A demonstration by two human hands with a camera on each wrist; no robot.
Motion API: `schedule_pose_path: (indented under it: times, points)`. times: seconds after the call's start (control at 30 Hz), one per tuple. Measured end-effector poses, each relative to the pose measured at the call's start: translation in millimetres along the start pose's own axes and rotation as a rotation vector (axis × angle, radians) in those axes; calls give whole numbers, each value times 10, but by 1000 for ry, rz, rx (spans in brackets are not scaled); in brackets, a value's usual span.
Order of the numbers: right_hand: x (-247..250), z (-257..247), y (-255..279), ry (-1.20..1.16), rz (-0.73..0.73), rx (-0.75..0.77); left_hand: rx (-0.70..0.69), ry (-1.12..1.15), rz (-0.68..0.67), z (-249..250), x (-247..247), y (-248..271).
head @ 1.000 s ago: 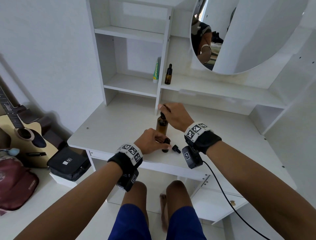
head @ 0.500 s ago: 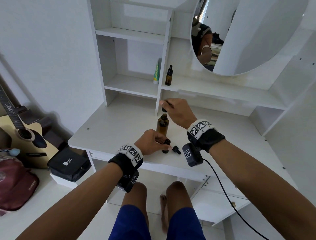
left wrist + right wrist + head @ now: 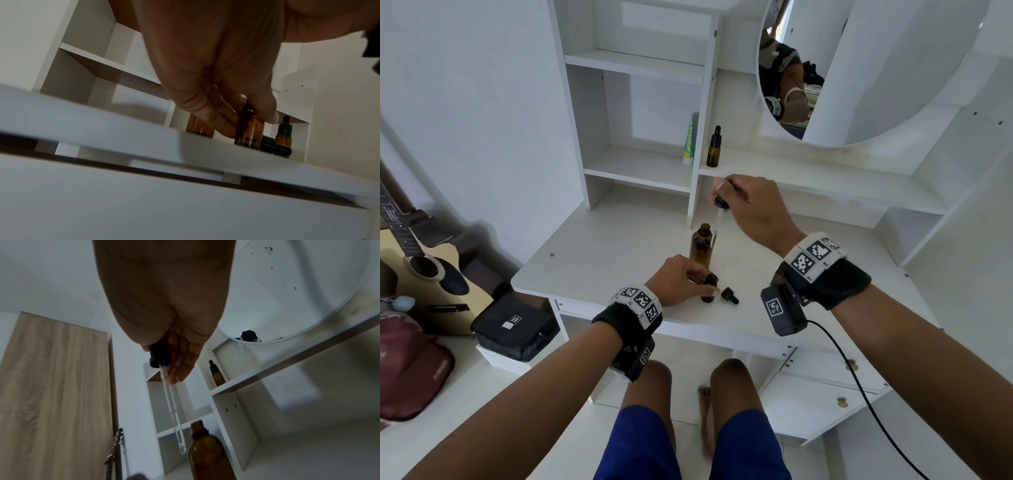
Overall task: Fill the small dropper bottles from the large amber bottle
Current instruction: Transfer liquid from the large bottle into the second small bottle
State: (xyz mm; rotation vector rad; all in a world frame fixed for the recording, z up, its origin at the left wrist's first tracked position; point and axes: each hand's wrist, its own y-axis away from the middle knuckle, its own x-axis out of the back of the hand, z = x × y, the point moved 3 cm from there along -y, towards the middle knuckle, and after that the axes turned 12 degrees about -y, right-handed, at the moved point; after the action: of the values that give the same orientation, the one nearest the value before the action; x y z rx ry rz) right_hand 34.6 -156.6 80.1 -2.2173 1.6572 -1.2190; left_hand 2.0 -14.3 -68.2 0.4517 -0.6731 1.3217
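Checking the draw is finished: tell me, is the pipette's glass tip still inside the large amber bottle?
No: the pipette hangs beside the large amber bottle, tip outside its neck.

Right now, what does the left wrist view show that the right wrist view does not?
Only the left wrist view shows the left hand holding the small open bottle on the desk, with a loose dropper cap lying beside it.

Only the right wrist view shows the right hand holding the glass dropper, and the round mirror.

Both show the large amber bottle and the capped bottle on the shelf.
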Motion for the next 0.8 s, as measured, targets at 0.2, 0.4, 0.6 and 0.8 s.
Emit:
schedule_pose_path:
  times: [0.2,0.4,0.6,0.8]
  points:
    - [-138,150,263,-38,-78,-4,-4,1,-2,15,10,9]
    - [-214,246,348,-31,-105,-76,0,-10,-3,25,11,7]
    - [-242,231,380,-21,-141,-44,11,-10,-11,16,8,-2]
    - [-265,231,362,-3,-170,-79,8,-25,-8,4,6,-4]
